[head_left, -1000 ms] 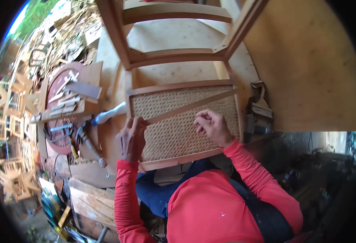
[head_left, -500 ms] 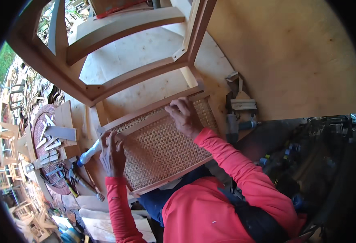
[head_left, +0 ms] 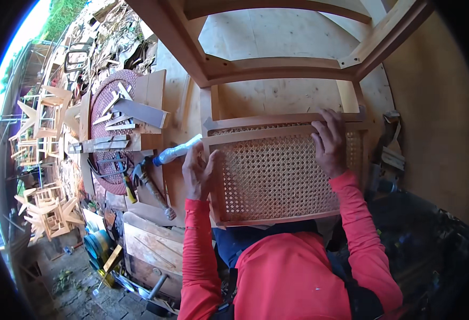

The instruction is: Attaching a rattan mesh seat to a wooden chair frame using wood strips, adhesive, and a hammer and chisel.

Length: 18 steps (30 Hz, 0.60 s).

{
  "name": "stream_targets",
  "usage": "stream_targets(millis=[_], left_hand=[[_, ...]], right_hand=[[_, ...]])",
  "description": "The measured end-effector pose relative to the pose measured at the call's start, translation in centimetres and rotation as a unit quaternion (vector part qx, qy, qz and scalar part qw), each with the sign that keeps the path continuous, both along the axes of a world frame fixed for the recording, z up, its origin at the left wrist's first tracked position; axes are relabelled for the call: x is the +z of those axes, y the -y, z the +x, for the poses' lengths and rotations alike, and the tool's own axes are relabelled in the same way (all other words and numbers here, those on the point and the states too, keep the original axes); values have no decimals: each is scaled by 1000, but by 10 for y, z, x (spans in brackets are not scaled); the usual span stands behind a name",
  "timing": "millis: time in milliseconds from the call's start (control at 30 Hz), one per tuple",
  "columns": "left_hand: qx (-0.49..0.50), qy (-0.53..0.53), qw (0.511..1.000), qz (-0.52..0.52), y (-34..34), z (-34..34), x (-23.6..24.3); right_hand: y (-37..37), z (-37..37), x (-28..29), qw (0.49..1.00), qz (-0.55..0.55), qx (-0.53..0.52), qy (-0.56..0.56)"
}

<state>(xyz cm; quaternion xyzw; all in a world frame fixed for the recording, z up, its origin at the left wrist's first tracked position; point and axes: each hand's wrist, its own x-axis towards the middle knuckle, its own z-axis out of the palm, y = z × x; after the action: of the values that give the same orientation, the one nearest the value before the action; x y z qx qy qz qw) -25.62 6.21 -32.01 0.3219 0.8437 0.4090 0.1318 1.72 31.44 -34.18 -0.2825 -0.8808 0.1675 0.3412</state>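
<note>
A woven cane panel [head_left: 282,178] in a wooden frame lies before my body, against the lower part of an unfinished wooden chair frame [head_left: 282,72]. At its upper left corner, my left hand [head_left: 196,173] grips the frame edge, thumb on the face and fingers around the outer side. My right hand [head_left: 330,146] is on the panel's top rail toward the right, its fingers bent over the rail and reaching to the chair rail behind. A narrow strip of more cane shows between the two rails. The undersides of both hands' fingers are hidden.
Left of the panel lie a hammer [head_left: 153,186], a plastic-wrapped bottle [head_left: 177,153] and a yellow-handled tool [head_left: 130,191]. Wood offcuts rest on a round reddish woven piece [head_left: 98,128]. Several wooden chair frames [head_left: 50,213] stand farther left. A plywood sheet [head_left: 432,128] borders the right.
The view has turned, so the panel now looks level and farther right. Both hands stay at its top edge; my right hand's fingers now stretch farther over the rail.
</note>
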Motion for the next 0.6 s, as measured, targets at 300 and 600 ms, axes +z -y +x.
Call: stream_targets(millis=[300,600], left_hand=[[-40,-87,995,5,7,4,-10],[73,82,991,78,1,19,-19]], right_hand=[[-1,-4,-7,998,-32,51,7],[6,3,-24,998,-39,42,13]])
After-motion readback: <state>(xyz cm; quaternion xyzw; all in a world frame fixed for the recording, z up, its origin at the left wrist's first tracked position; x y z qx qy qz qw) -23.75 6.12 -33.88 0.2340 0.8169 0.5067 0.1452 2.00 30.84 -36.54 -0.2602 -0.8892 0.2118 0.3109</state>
